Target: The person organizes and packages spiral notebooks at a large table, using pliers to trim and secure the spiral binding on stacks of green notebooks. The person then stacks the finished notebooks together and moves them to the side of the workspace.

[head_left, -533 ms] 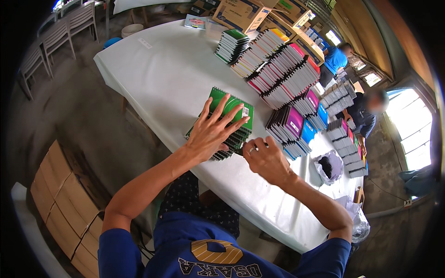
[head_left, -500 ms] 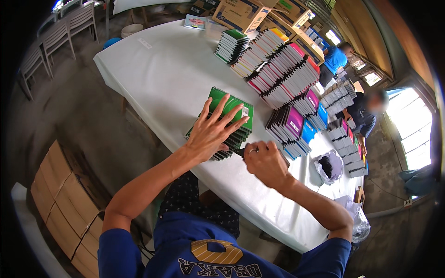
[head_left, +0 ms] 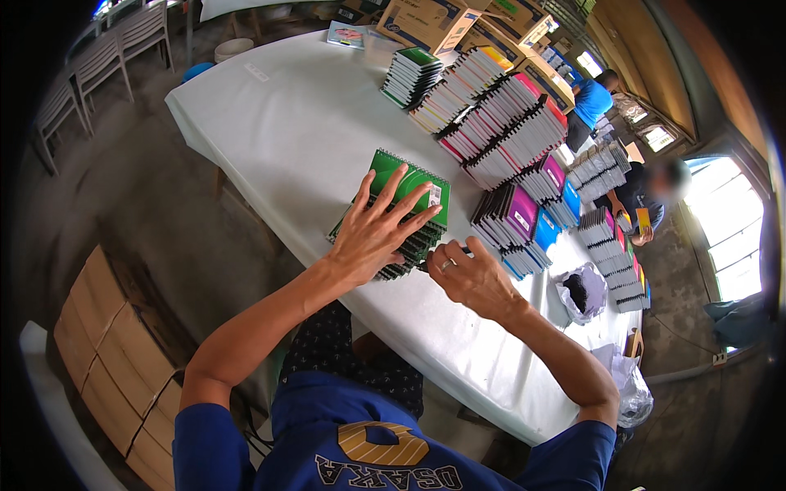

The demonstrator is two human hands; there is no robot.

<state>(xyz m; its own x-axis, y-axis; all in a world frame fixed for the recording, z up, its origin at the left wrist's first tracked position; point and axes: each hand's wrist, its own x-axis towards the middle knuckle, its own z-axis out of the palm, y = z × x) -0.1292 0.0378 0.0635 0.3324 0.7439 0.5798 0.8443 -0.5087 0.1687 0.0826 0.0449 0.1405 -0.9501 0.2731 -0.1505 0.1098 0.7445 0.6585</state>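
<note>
A short stack of green spiral-bound notebooks lies near the table's front edge, with dark coil bindings showing along its sides. My left hand rests on the top cover with its fingers spread, the thumb down by the stack's near side. Close to the stack's right near corner, my right hand is closed around a small dark hand tool. Its tip meets the edge of the stack, next to the coils. My fingers hide most of the tool, so its exact kind cannot be made out.
Tall notebook stacks stand to the far right on the white-covered table, with purple and blue ones nearer. A plastic bag holds dark bits. Cardboard boxes sit behind; more stand lower left. Two people work at right.
My right hand has turned and shifted slightly up and left, hugging the stack's corner. My left hand stays put. The nearer person at right now holds up a yellow-orange item.
</note>
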